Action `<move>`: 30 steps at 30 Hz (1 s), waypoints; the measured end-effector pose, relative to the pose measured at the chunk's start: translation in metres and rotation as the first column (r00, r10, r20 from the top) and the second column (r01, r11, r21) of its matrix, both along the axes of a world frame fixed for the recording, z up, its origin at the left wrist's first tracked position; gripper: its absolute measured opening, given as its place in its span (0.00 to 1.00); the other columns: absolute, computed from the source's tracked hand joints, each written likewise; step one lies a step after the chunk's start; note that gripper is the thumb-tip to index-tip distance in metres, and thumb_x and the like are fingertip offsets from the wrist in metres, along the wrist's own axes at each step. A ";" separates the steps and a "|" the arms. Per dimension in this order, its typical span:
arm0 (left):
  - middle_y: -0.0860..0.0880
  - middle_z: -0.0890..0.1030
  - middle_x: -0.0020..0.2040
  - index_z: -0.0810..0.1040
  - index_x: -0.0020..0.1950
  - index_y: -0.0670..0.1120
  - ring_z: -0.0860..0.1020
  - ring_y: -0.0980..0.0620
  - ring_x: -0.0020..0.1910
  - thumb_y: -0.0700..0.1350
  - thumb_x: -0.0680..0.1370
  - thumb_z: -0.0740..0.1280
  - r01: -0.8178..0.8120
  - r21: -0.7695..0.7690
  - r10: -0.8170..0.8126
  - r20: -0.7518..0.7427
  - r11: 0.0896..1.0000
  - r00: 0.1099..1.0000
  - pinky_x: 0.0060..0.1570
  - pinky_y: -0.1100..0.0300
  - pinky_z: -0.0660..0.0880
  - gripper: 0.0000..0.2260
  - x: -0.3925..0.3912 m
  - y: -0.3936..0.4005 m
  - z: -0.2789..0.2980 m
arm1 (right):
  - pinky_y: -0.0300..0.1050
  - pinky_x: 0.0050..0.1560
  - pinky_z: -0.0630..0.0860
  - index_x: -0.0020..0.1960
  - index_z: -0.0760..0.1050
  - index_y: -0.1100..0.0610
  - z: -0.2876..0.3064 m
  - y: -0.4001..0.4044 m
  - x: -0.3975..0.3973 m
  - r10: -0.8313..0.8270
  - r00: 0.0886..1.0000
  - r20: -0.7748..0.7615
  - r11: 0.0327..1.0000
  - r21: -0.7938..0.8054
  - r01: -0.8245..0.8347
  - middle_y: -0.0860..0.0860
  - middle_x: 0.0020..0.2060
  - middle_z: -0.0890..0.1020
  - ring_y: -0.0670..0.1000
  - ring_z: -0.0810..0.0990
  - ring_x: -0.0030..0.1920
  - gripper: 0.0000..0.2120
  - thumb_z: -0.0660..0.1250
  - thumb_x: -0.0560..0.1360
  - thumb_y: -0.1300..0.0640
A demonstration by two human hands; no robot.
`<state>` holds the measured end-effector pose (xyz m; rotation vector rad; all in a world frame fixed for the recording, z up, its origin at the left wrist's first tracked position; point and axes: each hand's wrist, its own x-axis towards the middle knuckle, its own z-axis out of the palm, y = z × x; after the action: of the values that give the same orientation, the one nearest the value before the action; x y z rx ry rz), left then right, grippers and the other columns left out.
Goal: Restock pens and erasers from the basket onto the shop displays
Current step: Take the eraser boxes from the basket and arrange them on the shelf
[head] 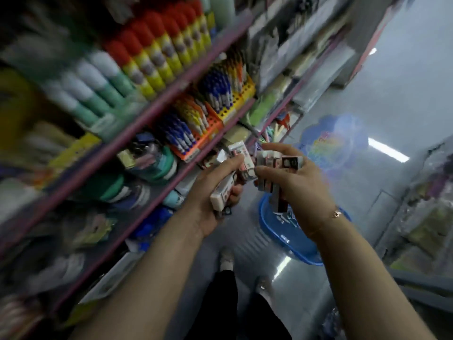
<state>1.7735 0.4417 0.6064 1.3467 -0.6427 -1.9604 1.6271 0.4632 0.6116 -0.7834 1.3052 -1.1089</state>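
My left hand (pixel 215 192) grips a bunch of white boxed erasers (pixel 224 192), some fanning up toward the shelf edge. Close beside it, my right hand (pixel 301 190) holds another stack of erasers (pixel 277 165) in dark and white sleeves. The two hands almost touch in front of the shelving. On the floor below my right wrist sits the blue plastic basket (pixel 289 239), with a few items still visible inside. Pen displays (pixel 208 114) in orange and yellow trays stand on the middle shelf, just above and left of my hands.
Purple-edged shelves (pixel 157 111) run diagonally on the left, holding glue bottles (pixel 157 50) with red caps, white and green bottles and tape rolls. The glossy grey floor lies on the right, with a colourful sticker (pixel 331 143). My shoes and dark trousers (pixel 228 290) show below. Another rack stands far right.
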 end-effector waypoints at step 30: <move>0.50 0.81 0.35 0.78 0.51 0.44 0.80 0.51 0.36 0.49 0.74 0.71 -0.815 -0.268 0.824 0.418 0.513 0.382 0.37 0.58 0.74 0.11 0.445 0.291 0.109 | 0.35 0.22 0.71 0.46 0.75 0.60 0.120 0.095 0.455 0.727 0.662 0.182 0.673 0.003 -0.740 0.54 0.28 0.80 0.49 0.77 0.24 0.13 0.64 0.69 0.76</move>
<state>2.2188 0.7325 0.7153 1.7227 -0.0988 -0.7574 2.0824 0.5584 0.7313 -1.0131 0.7423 -0.4382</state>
